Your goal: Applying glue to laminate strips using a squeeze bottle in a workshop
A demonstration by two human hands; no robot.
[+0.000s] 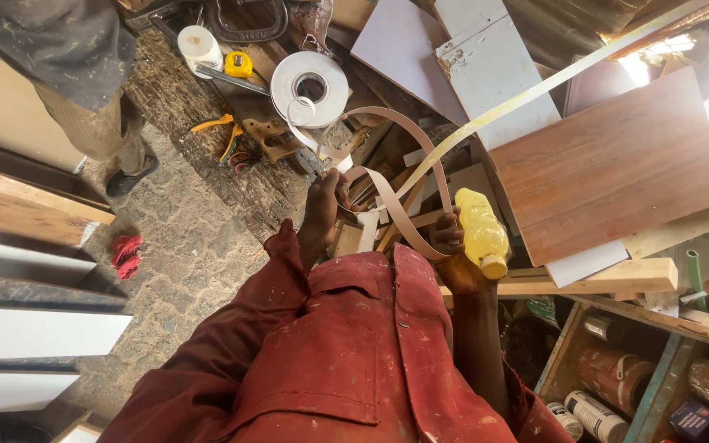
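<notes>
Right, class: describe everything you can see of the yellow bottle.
The yellow bottle is small, translucent plastic, with a ridged body and a yellow cap pointing down toward the person. It looks filled with yellow liquid. The right hand grips it from below, tilted over the cluttered bench, alongside a pale strip looping past the fingers. The wood-grain board lies just beyond.

I see one view only — the head camera looks steeply down, close over my red shirt (330, 353), workbench (207, 123) toward twelve o'clock, floor (182, 246) at nine.
</notes>
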